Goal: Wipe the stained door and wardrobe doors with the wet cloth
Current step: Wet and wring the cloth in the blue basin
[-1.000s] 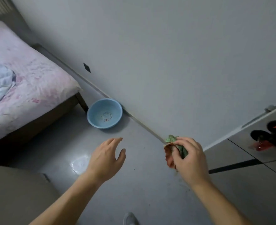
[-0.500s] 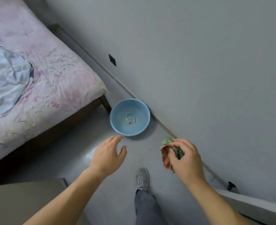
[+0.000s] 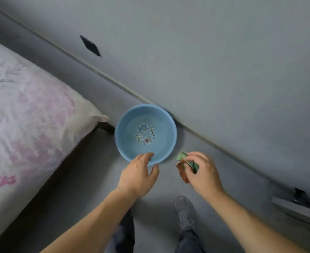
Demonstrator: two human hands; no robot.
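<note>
My right hand [image 3: 203, 172] grips a bunched cloth [image 3: 182, 168], green and reddish-brown, which hangs just right of a blue basin [image 3: 125, 143]. The basin stands on the grey floor against the foot of the wall, with a little water and a printed picture on its bottom. My left hand [image 3: 138, 173] hovers at the basin's near rim, fingers relaxed and holding nothing. At the lower right the bottom edge of a white door [image 3: 296, 209] shows.
A bed [image 3: 23, 114] with a pink flowered sheet fills the left side, its corner close to the basin. A grey wall [image 3: 205, 61] with a dark socket [image 3: 90, 45] runs across the top. My grey shoe [image 3: 185, 212] stands on the floor [image 3: 77, 189] below my hands.
The view has swung down and towards the basin, which now sits right before my hands. My left hand has reached its near rim. My right hand still grips the cloth.
</note>
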